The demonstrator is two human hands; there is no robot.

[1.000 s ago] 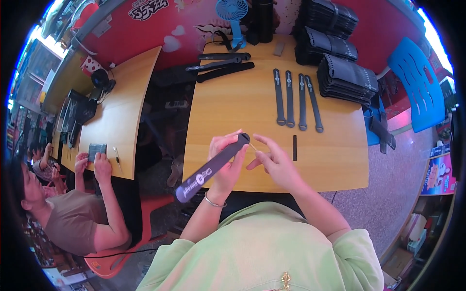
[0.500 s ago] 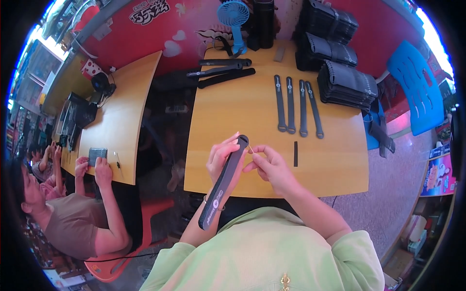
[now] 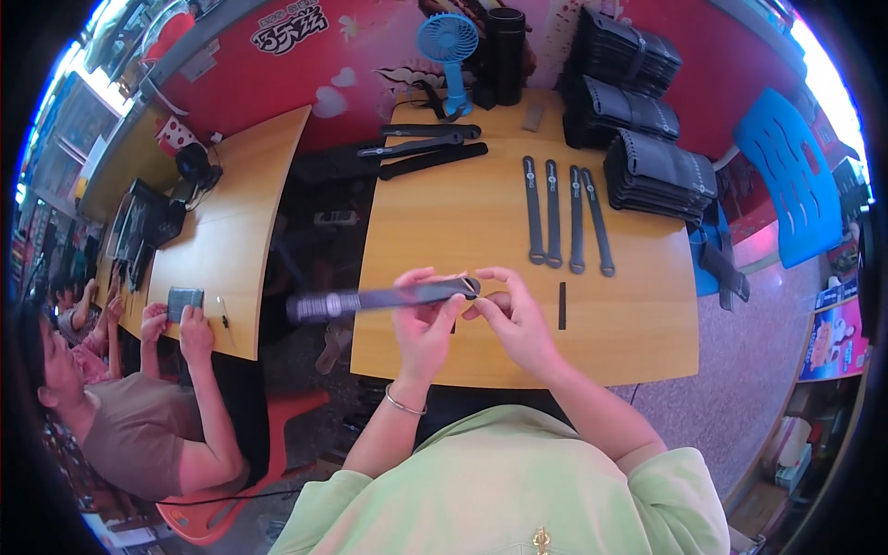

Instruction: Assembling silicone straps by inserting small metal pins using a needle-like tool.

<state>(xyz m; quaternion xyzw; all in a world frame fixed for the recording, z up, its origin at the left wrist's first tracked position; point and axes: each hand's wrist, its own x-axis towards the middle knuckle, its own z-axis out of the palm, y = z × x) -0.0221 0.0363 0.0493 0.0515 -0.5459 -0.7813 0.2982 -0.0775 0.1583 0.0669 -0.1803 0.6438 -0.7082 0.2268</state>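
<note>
My left hand (image 3: 425,324) grips a dark strap (image 3: 370,300) close to its rounded, slotted end. The strap's long tail reaches out to the left past the table edge and is blurred by motion. At the slotted end, my right hand (image 3: 518,324) is closed, its thumb and fingertips bent in against the strap. Whatever sits in that pinch is hidden. To the right of my right hand, a short narrow black strip (image 3: 562,305) lies on the table (image 3: 629,342). Beyond it several matching straps (image 3: 553,213) lie side by side.
More straps (image 3: 425,146) lie at the far left, near a blue fan (image 3: 450,60) and a black cylinder (image 3: 505,55). Stacked black bundles (image 3: 657,176) line the far right beside a blue chair (image 3: 791,176). Leftward, a person (image 3: 139,425) works at another table (image 3: 231,194).
The strap has swung from pointing down toward me to lying nearly level, its tail out to the left. The thin yellowish piece at my right fingertips no longer shows.
</note>
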